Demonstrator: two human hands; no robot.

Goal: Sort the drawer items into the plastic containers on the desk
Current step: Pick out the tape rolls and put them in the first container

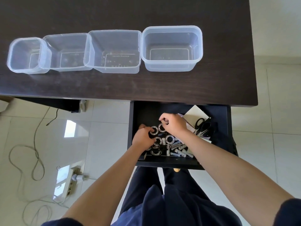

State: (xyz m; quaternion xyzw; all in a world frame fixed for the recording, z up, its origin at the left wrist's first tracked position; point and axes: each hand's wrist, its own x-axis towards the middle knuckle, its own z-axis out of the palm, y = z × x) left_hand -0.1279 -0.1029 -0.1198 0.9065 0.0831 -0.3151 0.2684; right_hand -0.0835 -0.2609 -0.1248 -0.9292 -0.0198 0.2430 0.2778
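The open black drawer point(216, 160) under the desk's front edge holds several round tape rolls point(170, 139), small white batteries point(179, 151), black scissors point(203, 125) and paper notes point(195, 113). My left hand point(143, 137) is down among the rolls, fingers closed on a tape roll point(154, 130). My right hand point(175, 123) is just beside it, fingers curled on another tape roll point(161, 128). On the dark desk point(146, 85) stand four clear plastic containers in a row: small point(26, 55), medium point(66, 52), larger point(113, 51), rightmost point(171, 48). I see nothing in them.
The desk's right edge drops to tiled floor point(276, 128). Left of the drawer lie loose cables point(35, 154) and a power strip point(73, 178) on the floor. My dark trousers point(171, 201) are below the drawer front.
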